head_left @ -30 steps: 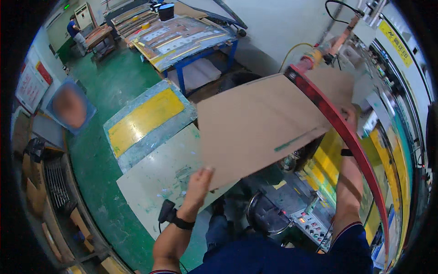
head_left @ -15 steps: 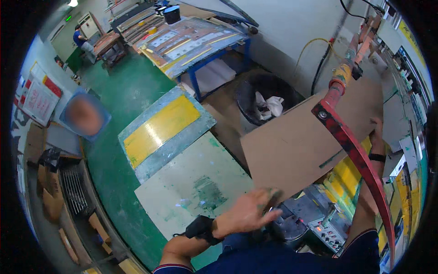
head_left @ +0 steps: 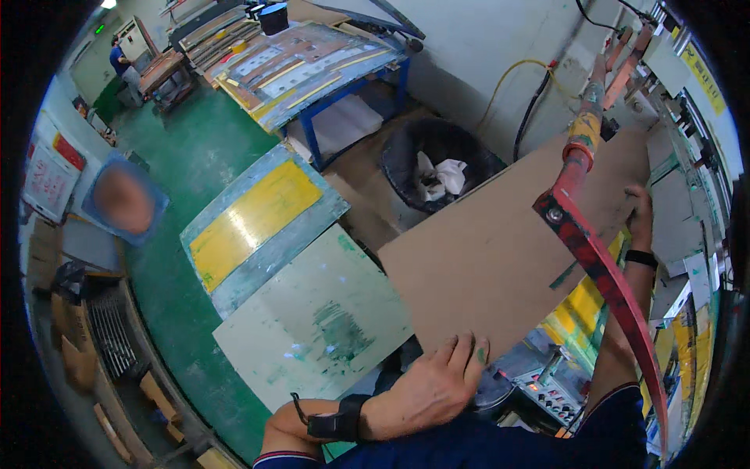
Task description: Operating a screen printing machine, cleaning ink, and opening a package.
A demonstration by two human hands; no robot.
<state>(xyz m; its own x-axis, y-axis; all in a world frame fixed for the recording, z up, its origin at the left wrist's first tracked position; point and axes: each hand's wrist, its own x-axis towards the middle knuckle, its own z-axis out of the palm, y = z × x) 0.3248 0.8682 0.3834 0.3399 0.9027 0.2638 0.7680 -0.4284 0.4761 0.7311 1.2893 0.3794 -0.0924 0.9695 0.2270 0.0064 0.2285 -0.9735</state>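
A large brown board, flat and stiff like cardboard, lies slanted across the middle right. My left hand is at its near edge, fingers bent over the top face and the thumb hidden. At the board's right end, my right hand grips the edge, partly hidden behind it. Above the board a red metal arm curves down toward me. A control box with knobs and buttons and a yellow-and-green surface show below the board.
A pale sheet stained green and a yellow-topped panel lie to the left. Beyond stand a lined bin with white waste and a cluttered blue-legged table. Left are shelves; a person stands far off.
My left hand has come down from just above the board's near edge onto it. The board has shifted slightly left and nearer. My right hand stays at the far right end.
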